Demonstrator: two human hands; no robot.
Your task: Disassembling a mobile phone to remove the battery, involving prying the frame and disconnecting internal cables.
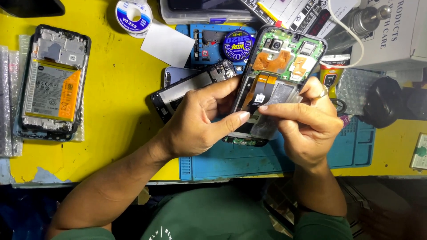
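Hands [249, 124] over blue mat [356, 151] (yellow bench [120, 66]).

There is one view only, taken from the person's head and aimed steeply down over the chest onto the yellow table [115, 89]. It sits close: both forearms enter from the bottom edge, and the left hand [195, 120] and right hand [307, 124] fill the middle of the frame. The far edge of the table runs along the top, the near edge low down, with the green shirt [213, 218] beneath it.
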